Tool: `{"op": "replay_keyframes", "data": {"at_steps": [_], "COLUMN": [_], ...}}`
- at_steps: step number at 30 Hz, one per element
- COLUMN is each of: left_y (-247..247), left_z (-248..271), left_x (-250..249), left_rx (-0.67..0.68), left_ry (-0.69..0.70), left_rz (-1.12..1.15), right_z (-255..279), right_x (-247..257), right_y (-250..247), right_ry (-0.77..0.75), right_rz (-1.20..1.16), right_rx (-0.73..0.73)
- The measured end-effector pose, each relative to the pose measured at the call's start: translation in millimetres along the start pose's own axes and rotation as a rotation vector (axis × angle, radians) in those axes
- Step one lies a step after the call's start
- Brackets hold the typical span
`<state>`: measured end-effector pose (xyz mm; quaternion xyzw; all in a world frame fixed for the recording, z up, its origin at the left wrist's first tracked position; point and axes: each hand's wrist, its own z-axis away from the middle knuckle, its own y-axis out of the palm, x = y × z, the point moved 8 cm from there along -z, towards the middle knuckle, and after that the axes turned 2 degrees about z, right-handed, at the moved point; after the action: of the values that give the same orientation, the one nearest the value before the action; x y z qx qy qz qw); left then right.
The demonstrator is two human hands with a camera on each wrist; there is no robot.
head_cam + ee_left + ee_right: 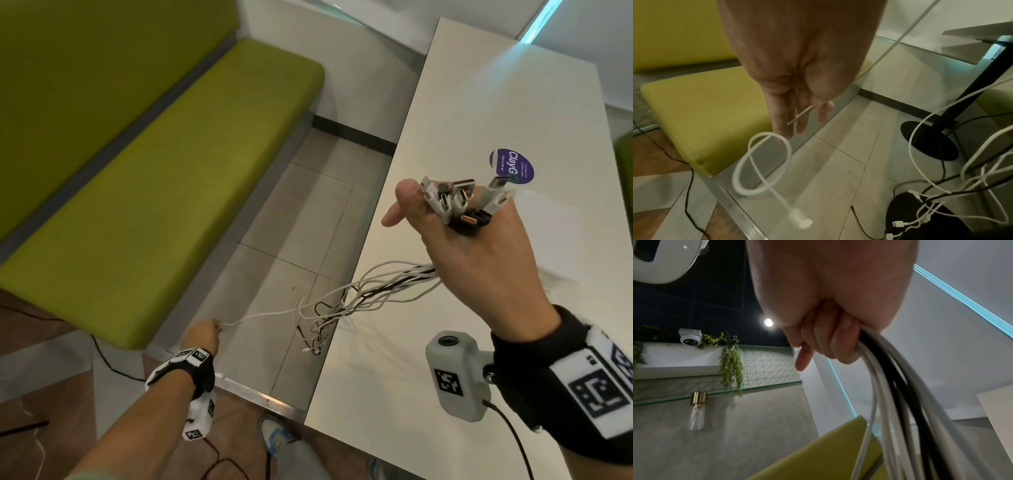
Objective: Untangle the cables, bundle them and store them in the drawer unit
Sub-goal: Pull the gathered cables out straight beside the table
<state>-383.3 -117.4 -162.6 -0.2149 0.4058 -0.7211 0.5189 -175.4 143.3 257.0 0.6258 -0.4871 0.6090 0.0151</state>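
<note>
My right hand [455,236] is raised over the white table [394,359] and grips a bunch of white and black cables [397,277] just below their plugs [455,200], which stick up past the fingers. In the right wrist view the curled fingers [830,344] wrap the cable bunch [896,386]. The strands hang off the table's left edge in a tangle [322,318] above the floor. My left hand [202,337], low beside the bench, pinches one white cable [260,317] pulled out sideways; its free end loops [762,164] below the fingers [785,116]. No drawer unit is in view.
A green upholstered bench [164,192] runs along the left. Tiled floor [294,219] lies between bench and table. The table's black post and round base [931,139] stand to the right of the left hand, with loose cable ends [920,216] hanging nearby. A purple round sticker [512,166] is on the tabletop.
</note>
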Motion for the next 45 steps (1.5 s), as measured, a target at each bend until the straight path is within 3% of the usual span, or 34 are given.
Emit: {"op": "replay_keyframes", "data": {"at_steps": [6,11,17,19,25,29,33,36,38,41,45], "left_y": [0.2,-0.6,-15.3,-22.8,-40.2,-57.1,-65.3,-71.4,-69.4,-54.2,-21.5], "left_z": [-4.9,-7.3,-6.6,-7.8,-16.5,-13.1,-9.0,-9.0,-15.4,-29.5,-50.4], "left_x": [-13.3,-36.8,-51.2,-51.9,-41.3,-31.3,-24.5,-19.7,-8.2,21.8,49.3], "left_rx": [0.100,0.181,0.179,0.144,-0.131,-0.327,-0.363,-0.378,-0.362,-0.339,-0.151], "left_ry": [0.020,0.065,0.199,0.250,0.296,0.177,0.032,-0.002,-0.068,-0.228,-0.358], "left_rz": [0.161,-0.035,0.284,0.338,0.421,0.460,0.286,0.337,0.452,0.797,1.076], "right_z": [-0.1,-0.3,0.1,0.4,2.4,3.3,4.5,4.3,4.2,3.8,3.2], "right_x": [0.2,-0.3,-1.8,-1.6,0.0,0.3,-0.7,-1.0,-0.8,-0.5,-0.4], "right_y": [2.5,5.6,6.2,7.0,12.2,13.4,15.3,16.9,17.6,17.3,17.5], "right_ry": [-0.004,-0.003,0.004,0.002,-0.005,0.002,0.009,0.009,0.007,0.012,0.015], "right_rz": [-0.009,0.005,0.028,0.023,0.018,0.018,0.019,0.022,0.028,0.023,0.017], "right_rx": [0.007,0.016,0.022,0.028,0.047,0.042,0.044,0.047,0.048,0.049,0.048]}}
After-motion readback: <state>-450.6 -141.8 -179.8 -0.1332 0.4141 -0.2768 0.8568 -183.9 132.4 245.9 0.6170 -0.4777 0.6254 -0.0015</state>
